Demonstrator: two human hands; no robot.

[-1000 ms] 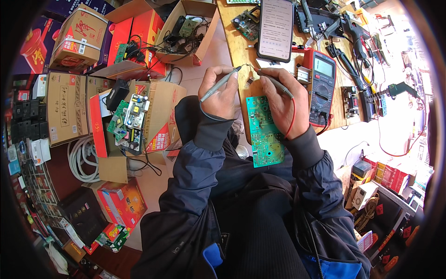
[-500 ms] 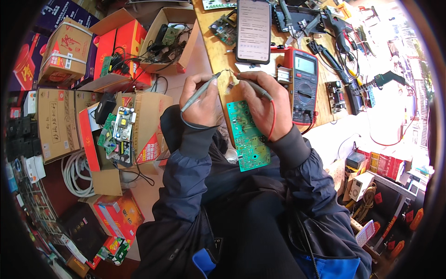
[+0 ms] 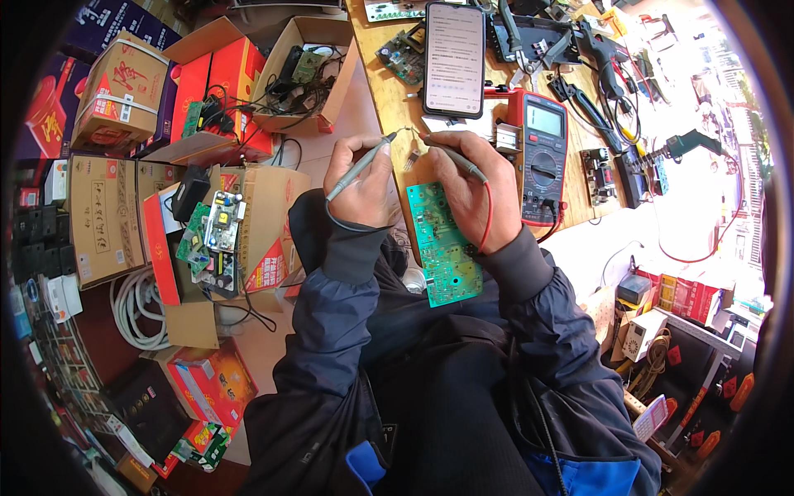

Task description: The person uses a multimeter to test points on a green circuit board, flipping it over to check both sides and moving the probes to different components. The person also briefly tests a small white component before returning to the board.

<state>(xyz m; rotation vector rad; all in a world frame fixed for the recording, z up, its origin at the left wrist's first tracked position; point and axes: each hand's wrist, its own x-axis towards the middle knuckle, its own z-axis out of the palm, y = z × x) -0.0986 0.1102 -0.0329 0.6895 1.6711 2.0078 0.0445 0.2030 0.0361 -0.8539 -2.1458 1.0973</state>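
My left hand (image 3: 361, 183) is closed around a grey test probe (image 3: 357, 172) with a dark lead. Between the fingers of my right hand (image 3: 473, 186) is another test probe (image 3: 455, 155), its red lead curving down past the wrist. Both tips nearly meet over the wooden table, at a tiny part too small to make out. Just below the tips lies a small component with metal legs (image 3: 413, 158). A green circuit board (image 3: 442, 256) sits under and beside my right hand, overhanging the table edge. The red multimeter (image 3: 543, 165) stands to the right.
A phone with a lit screen (image 3: 453, 59) stands beyond my hands. Pliers (image 3: 514, 50), a glue gun (image 3: 608, 70) and more boards crowd the table (image 3: 387, 103). On the left are open cartons (image 3: 341, 87) of cables and circuit boards (image 3: 222, 227).
The whole view has shifted very slightly. Both hands keep the same hold on the probes, and the tips stay close together.
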